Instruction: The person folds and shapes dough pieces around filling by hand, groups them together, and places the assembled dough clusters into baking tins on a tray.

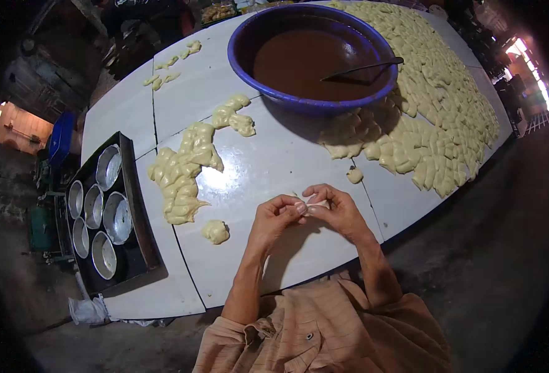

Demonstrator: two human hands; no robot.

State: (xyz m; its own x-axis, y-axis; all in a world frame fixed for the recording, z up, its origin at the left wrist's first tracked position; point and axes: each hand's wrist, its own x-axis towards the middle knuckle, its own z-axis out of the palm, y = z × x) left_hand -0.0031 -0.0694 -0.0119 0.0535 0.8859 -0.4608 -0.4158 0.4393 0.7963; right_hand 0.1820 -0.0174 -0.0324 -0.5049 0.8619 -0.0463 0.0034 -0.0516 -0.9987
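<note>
My left hand (277,219) and my right hand (340,216) meet over the near middle of the white table. Their thumbs and fingertips pinch a small pale piece of dough (320,204), mostly covered by the fingers. Just beyond my right hand lies a small dough lump (354,175) with a brown spot on it. A loose dough ball (216,232) rests to the left of my left hand, near a joined cluster of dough pieces (184,168). Farther off stands a purple basin (315,105) of smooth brown filling (296,65), a dark-handled spoon (364,68) dipping into it.
A wide spread of many dough pieces (436,93) covers the table's right side. On the left, a black tray (141,248) bears several round metal tins (118,217). A few dough bits (161,81) lie at the far left of the white tabletop (249,186).
</note>
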